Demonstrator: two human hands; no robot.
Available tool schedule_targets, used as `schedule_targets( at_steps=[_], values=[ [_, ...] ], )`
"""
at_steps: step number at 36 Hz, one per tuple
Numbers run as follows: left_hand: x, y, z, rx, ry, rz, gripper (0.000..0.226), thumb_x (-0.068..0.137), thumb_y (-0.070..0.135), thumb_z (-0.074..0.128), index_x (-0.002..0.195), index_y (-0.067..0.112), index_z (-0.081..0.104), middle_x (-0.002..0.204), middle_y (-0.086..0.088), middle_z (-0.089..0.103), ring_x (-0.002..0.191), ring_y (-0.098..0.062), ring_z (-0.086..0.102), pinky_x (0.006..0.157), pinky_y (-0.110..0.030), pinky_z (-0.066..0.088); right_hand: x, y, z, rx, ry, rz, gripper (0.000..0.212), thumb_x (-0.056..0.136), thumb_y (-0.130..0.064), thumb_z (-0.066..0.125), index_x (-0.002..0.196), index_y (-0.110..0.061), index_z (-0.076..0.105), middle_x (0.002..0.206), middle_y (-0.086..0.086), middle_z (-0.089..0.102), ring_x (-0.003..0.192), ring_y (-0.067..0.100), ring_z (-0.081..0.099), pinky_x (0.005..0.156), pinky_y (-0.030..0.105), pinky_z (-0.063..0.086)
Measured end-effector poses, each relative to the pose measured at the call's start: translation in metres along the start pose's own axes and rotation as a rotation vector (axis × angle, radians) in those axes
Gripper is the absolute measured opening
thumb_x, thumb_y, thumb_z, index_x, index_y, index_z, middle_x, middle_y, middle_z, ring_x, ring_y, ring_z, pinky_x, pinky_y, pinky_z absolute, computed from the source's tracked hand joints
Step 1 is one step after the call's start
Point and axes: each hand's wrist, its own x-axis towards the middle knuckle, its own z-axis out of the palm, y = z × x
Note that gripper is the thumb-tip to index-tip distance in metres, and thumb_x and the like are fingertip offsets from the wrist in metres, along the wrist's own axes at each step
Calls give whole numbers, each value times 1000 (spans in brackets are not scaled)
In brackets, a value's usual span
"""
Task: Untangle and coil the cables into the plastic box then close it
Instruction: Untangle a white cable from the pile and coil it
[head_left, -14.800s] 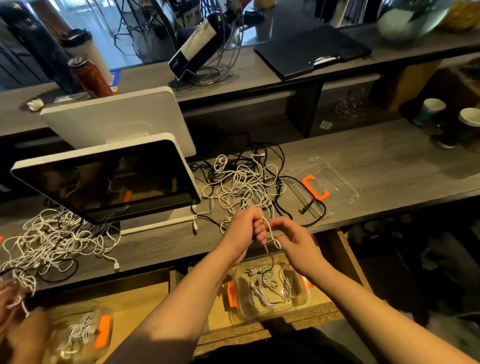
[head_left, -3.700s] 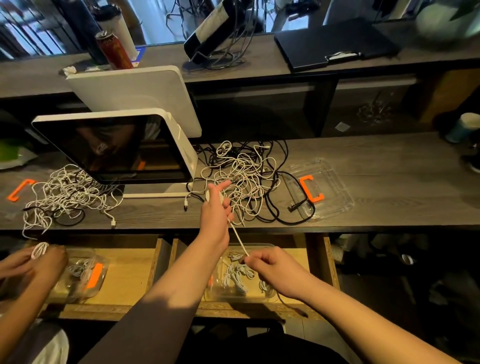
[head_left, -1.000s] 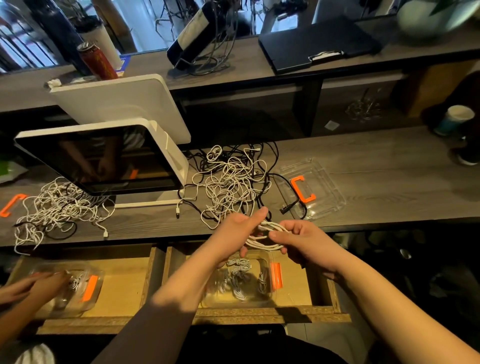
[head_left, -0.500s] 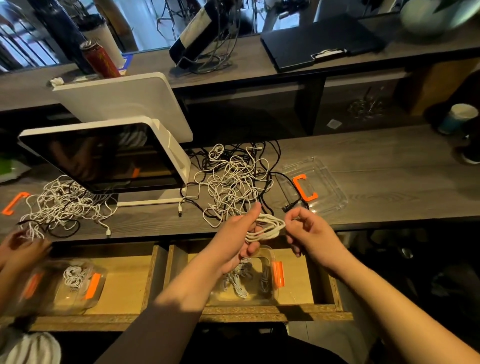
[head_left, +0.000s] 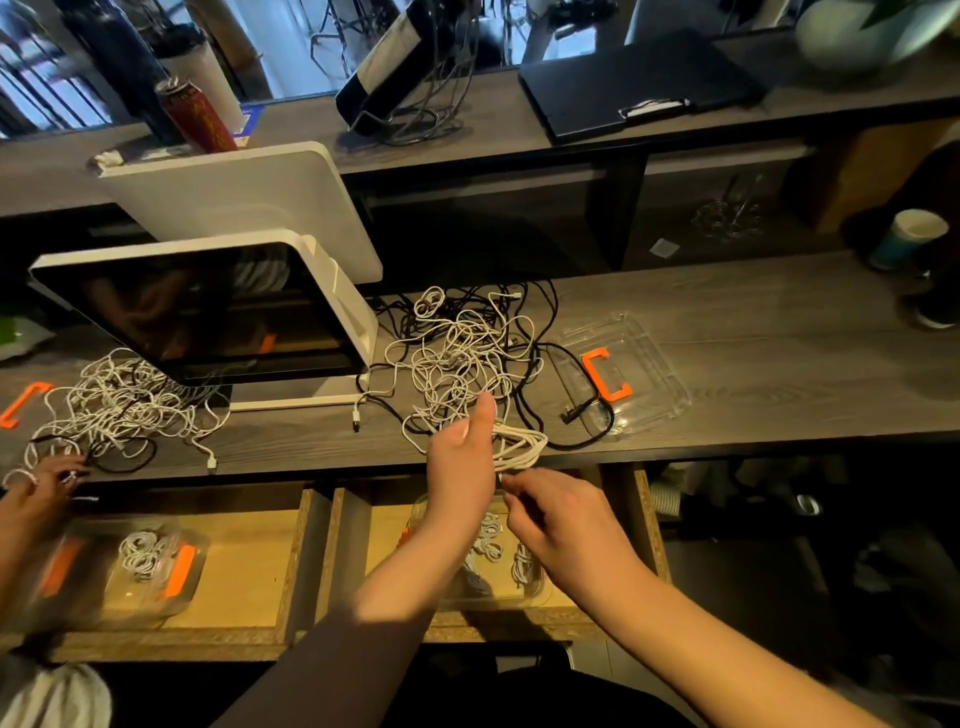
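At the front edge of the worktop (head_left: 753, 332), the left hand (head_left: 460, 462) grips a coiled white cable (head_left: 522, 447), thumb raised. The right hand (head_left: 558, 519) seems to pinch the cable's loose end just below it. The open plastic box (head_left: 485, 590) sits in the drawer beneath the hands, holding coils. Its lid (head_left: 639, 374) lies beside the tangled cables (head_left: 462, 353).

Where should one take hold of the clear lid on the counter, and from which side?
Take the lid by its orange handle, from above. The lid lies flat on the counter, so the raised handle in its middle gives the fingers something to curl around. A black cable crosses its near left corner, so lift it clear toward the right.
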Motion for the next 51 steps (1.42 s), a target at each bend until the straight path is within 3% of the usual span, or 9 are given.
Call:
schedule_targets(
  at_steps=[5,9,12,20,25,32,37,48,51],
  values=[
    [2,-3,4,108,-5,117,53,100,50,49,60,17,37,55,0,31,53,-12,29,53,-31,25,1,-2,-5,208,-17,74,5,91,-15,65,92,-20,67,70,-11,60,64,9,54,59,25,43],
    [10,-8,1,214,-29,189,62,100,51,50,62,2,48,57,-16,44,55,-16,38,55,-38,31,-1,-2,-9,501,57,234,17,87,-13,74,95,-28,74,81,-3,71,76,15,66,75,34,55],
    [13,-10,-1,297,-57,232,57,100,44,56,54,13,42,50,-2,38,49,-13,31,52,-35,27,-1,-4,-10,674,8,326,27,86,-7,74,101,-30,73,85,6,69,81,19,65,84,33,56],
    [12,-15,0,315,-102,170,46,91,18,61,48,13,47,48,-9,43,51,-17,37,53,-38,31,8,7,-10,107,148,-11,22,92,-37,58,98,-20,70,93,-11,63,93,7,53,81,23,44],
    [14,-18,1,310,-123,204,38,93,19,59,62,-2,57,57,-19,50,52,-15,36,54,-36,27,19,13,-8,351,137,235,2,94,-22,65,93,-21,67,94,-13,61,96,5,57,84,25,47],
    [13,-26,-4,289,-294,338,55,92,47,41,61,5,60,47,3,42,49,-7,33,53,-36,27,30,18,-14,666,45,393,15,98,-17,60,93,-4,62,67,2,52,65,12,49,58,25,47],
    [10,-28,-9,360,-296,606,41,96,40,34,55,31,35,47,12,32,47,-6,37,50,-17,22,35,25,-13,687,-37,528,21,98,-21,59,90,-2,61,74,12,56,67,19,55,54,25,49],
    [23,-47,-9,443,-66,1172,44,104,19,38,63,10,51,57,-3,43,52,-14,36,51,-26,27,35,13,-1,1296,3,969,18,99,-14,58,104,3,62,78,13,65,55,12,61,46,20,49],
    [23,-50,-11,408,-80,1077,41,108,28,30,73,17,48,63,4,40,57,-6,30,49,-26,28,37,10,-2,1212,67,853,16,100,-13,56,89,-4,61,74,10,61,60,14,60,49,22,49]
  ],
)
